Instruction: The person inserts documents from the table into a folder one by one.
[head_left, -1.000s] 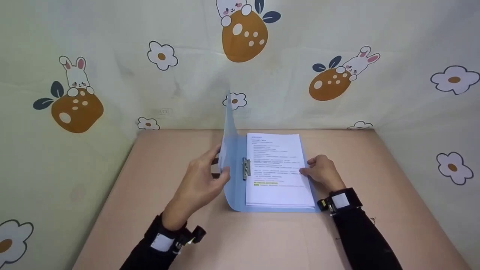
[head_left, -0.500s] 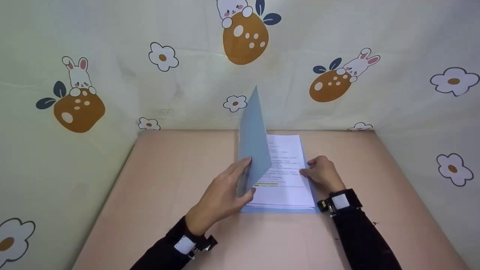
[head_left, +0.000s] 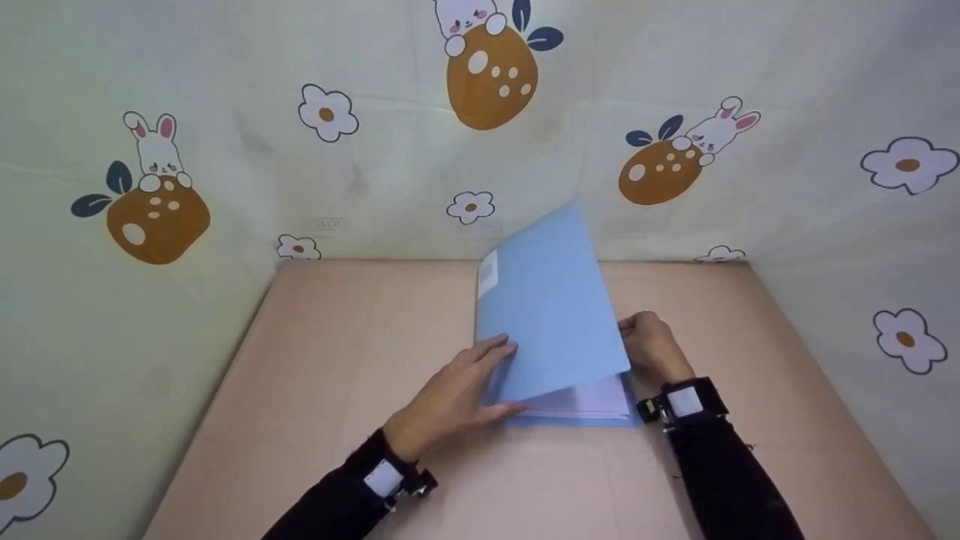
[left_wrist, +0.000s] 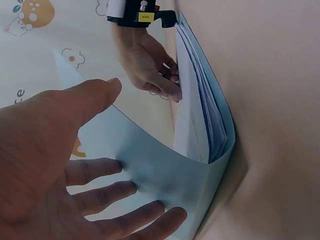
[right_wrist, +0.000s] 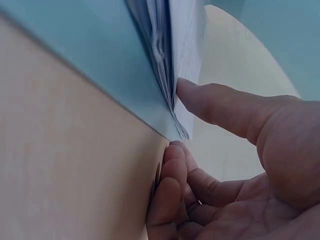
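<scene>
A light blue file folder [head_left: 559, 307] lies on the table with its front cover tilted up over a stack of printed papers [head_left: 589, 399]. My left hand [head_left: 448, 397] is at the cover's near left side, its fairly straight fingers touching the outside of the cover, as the left wrist view also shows. At the folder's right edge, my right hand [head_left: 657, 351] pinches the papers and back cover. In the right wrist view its thumb [right_wrist: 215, 102] presses on the top sheet, with the fingers curled at the edge below. The metal clip is hidden behind the cover.
The folder stands on a pinkish-beige tabletop [head_left: 360, 322]. A pale cloth wall [head_left: 390, 165] printed with bunnies, orange fruit and flowers rises behind and at both sides. A white label [head_left: 488, 274] is on the folder's spine side.
The cover has swung from nearly upright over to the right, hiding most of the papers. My left hand has moved right along with it. My right hand has stayed at the right edge.
</scene>
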